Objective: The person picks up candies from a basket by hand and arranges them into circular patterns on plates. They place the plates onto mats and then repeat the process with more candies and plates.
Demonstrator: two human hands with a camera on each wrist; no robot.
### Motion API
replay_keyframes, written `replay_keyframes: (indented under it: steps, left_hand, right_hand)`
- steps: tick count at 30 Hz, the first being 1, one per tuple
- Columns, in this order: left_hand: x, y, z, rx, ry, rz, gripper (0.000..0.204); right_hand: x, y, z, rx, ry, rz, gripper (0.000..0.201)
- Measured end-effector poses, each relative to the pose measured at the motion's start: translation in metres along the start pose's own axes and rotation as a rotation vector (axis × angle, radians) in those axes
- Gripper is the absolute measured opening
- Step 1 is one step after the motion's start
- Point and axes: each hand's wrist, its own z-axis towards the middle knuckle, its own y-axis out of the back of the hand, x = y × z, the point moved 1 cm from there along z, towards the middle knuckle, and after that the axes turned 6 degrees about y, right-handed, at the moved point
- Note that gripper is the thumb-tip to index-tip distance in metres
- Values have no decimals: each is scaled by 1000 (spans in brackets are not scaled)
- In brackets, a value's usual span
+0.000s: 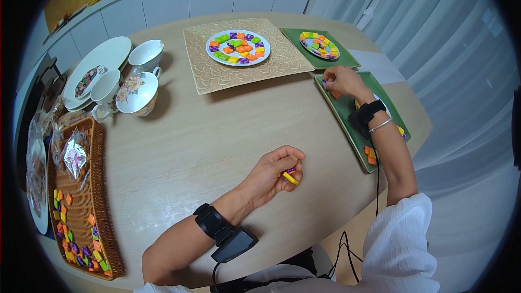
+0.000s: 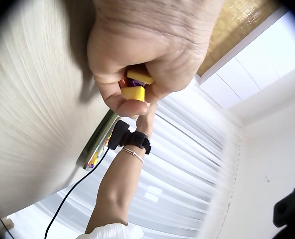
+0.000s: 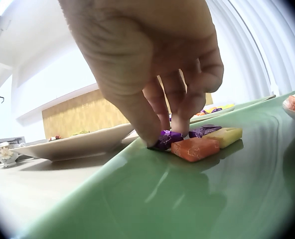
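My left hand (image 1: 274, 173) is over the near part of the table, its fingers curled around a few wrapped candies. A yellow candy (image 2: 133, 93) shows between thumb and fingers, with purple and orange ones partly hidden behind it. At the far left corner of the near green tray (image 1: 343, 115), my right hand (image 1: 345, 84) pinches a purple candy (image 3: 168, 140) low over the tray surface. Beside it lie an orange candy (image 3: 195, 148), a yellow candy (image 3: 227, 135) and another purple candy (image 3: 204, 130). My right wrist partly covers a small plate of candies on this tray.
A white plate (image 1: 210, 39) of candy rings stands on a beige square platter (image 1: 206, 78). Behind the near tray is another green tray (image 1: 347, 59) with a candy plate. Floral cups (image 1: 138, 93) and a wicker basket (image 1: 97, 168) of candies stand left. A cable hangs from my right wrist.
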Motion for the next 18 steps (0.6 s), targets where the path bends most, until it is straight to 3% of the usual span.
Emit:
replay_keyframes:
  steps: [10, 14, 17, 18]
  left_hand:
    - [-1, -1, 0, -8, 5, 13, 12]
    - [-1, 0, 0, -8, 8, 14, 12]
    - [0, 0, 1, -4, -3, 12, 13]
    - [0, 0, 1, -3, -4, 7, 13]
  right_hand:
    - [-15, 11, -2, -64, -167, -168, 12]
    - [-7, 8, -7, -145, -66, -124, 17]
    - [6, 7, -15, -87, 97, -87, 18]
    - [13, 10, -17, -44, 75, -68, 18]
